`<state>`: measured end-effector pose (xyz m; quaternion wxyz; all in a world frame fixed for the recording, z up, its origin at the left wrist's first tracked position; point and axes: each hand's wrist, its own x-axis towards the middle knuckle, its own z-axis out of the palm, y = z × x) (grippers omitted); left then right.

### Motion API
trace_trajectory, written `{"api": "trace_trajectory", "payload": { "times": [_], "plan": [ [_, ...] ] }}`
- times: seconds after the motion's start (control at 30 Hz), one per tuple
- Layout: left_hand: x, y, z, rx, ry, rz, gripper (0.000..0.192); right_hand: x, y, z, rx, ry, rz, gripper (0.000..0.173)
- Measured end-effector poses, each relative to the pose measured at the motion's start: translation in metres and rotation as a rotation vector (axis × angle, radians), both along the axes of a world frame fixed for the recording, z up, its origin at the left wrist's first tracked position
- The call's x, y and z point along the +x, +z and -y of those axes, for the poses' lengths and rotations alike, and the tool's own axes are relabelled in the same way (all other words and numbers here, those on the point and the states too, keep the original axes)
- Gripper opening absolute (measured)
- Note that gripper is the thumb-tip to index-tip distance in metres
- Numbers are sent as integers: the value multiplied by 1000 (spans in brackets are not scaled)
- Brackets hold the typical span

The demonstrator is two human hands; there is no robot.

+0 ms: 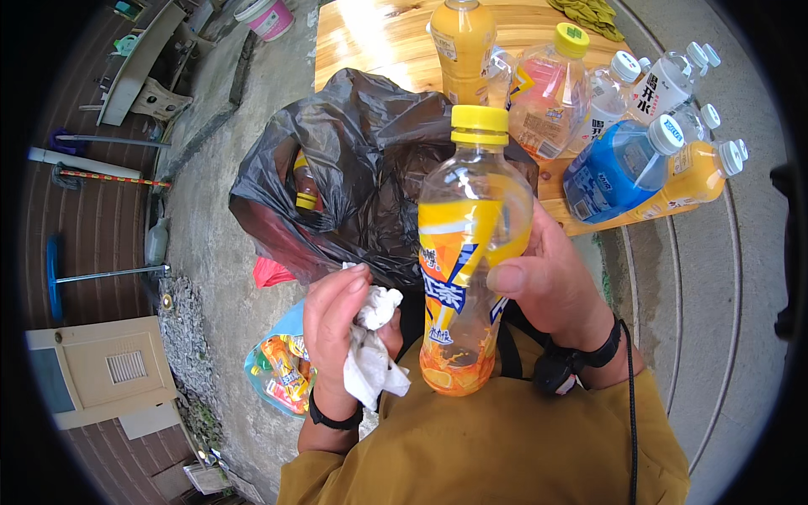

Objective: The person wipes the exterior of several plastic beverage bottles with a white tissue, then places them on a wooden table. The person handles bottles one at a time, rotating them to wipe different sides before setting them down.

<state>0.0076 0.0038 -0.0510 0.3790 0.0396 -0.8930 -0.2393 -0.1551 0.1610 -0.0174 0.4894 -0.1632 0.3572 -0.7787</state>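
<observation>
My right hand [552, 278] grips a clear plastic drink bottle [467, 265] with a yellow cap and a yellow and orange label. The bottle stands nearly upright in front of my chest and looks empty. In my left hand [334, 322] is a crumpled white tissue [372, 347], pinched between fingers and thumb, apart from the bottle. Just beyond both hands, a black plastic bag [341, 139] gapes open. Inside it I can see a bottle with a yellow cap [306, 199]; the rest of its contents is hidden by folds.
A wooden table [385, 38] bears several bottles, among them a blue bottle [615, 170], an orange one [464, 50] and a large yellow-capped one [549, 95]. A yellow-green cloth [587, 16] lies at its far edge. A light-blue bag [278, 404] of bottles is at lower left, above concrete ground [221, 341].
</observation>
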Motion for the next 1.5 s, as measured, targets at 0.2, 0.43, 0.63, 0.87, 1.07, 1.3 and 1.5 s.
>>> {"api": "trace_trajectory", "payload": {
  "times": [0.2, 0.43, 0.63, 0.87, 1.07, 1.3, 1.5],
  "plan": [
    [-18, 16, -21, 424, -65, 57, 103, 11, 0, -1, 19, 114, -71, 83],
    [-13, -10, -27, 1309, -317, 377, 92, 6, -3, -14, 18, 27, -274, 97],
    [-9, -10, -14, 757, -490, 573, 70, 3, -2, -26, -2, 14, -454, 95],
    [-30, -3, -36, 923, -548, 795, 58, -3, 6, -72, -147, -359, -733, 100],
    [-38, -7, -48, 503, -525, 679, 62, -1, 18, -151, 47, -1289, -615, 90],
    [-43, -11, -57, 467, -515, 713, 58, -72, -14, -208, 299, -1696, -804, 67],
    [-43, -9, -62, 429, -512, 710, 57, -107, -40, -208, 337, -1549, -776, 73]
  ]
}}
